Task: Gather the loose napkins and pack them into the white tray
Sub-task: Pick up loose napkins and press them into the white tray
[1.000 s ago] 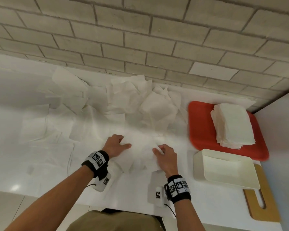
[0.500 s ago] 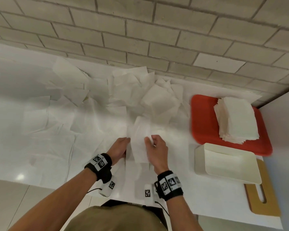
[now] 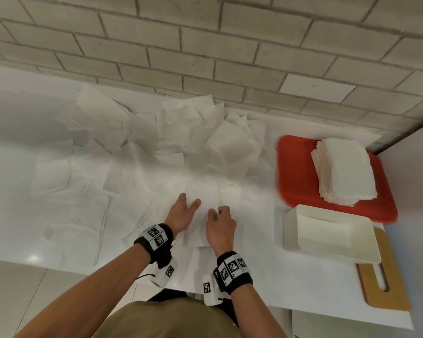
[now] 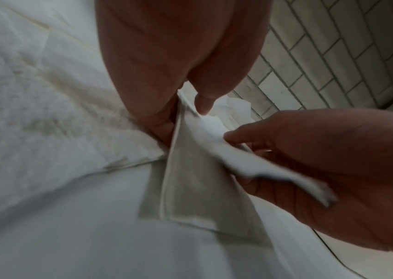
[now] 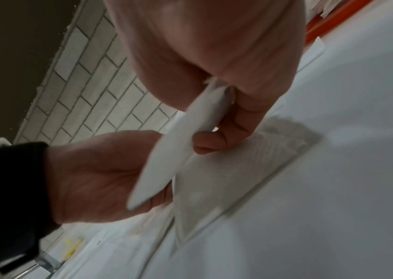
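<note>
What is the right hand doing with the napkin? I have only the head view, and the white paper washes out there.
Observer: In the right wrist view, the right hand pinches a napkin seen edge-on, thumb on one side and fingers on the other.
Operator: Is the left hand gripping too, or only resting on it?
Observer: Gripping. In the left wrist view, the left hand pinches the napkin's upper edge between thumb and fingers.
Operator: Is the sheet flat on the counter?
Observer: It seems not. In the left wrist view it hangs down from the left hand and throws a grey shadow on the counter beside its lower edge.
</note>
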{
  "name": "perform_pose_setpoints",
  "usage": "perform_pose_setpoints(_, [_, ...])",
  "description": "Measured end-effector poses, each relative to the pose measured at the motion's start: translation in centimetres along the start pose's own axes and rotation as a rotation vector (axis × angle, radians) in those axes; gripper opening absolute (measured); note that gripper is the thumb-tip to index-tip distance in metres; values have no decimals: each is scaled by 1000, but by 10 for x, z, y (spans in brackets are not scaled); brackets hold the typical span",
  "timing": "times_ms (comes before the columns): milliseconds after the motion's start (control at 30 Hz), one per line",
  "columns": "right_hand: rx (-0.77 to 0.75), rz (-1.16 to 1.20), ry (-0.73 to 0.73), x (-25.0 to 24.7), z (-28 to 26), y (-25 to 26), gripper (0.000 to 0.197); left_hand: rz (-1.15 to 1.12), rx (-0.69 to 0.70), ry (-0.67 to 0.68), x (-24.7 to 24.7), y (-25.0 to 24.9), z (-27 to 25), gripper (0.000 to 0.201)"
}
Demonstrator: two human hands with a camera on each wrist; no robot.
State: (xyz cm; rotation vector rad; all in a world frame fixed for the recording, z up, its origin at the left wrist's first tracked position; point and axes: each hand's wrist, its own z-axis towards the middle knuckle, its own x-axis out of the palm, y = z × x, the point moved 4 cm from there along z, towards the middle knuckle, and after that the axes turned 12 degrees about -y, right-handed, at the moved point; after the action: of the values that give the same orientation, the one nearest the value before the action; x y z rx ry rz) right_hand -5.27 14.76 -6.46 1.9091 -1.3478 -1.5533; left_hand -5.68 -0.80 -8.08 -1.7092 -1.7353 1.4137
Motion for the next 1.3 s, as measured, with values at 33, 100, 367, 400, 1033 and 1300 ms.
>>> perform_pose_setpoints(33, [-5,4,10,-1,-1,0,31,24,19,3,1,-5,-5,32])
perform_pose_setpoints(100, [-43,-6,12,-5,-2,-1,32,71,83,10,6,-10,-11,34])
perform_pose_setpoints(367, [-256,122,-221,-69,1,-8,15,-42,362,180,49,-67,-68,32])
perform_pose_setpoints(400, [-228,179,-251,-84,-1,-9,18,-85,382,189,56,-77,-76,32])
perform_pose_setpoints(1033, [-146,356,-462,-372,34,-96,51,-395,448,-26,175,-163,-151,35])
perform_pose_setpoints(1300, [-337,-674,-301,-343,95,-125,20,36,518,-98,137,-102,-119,17])
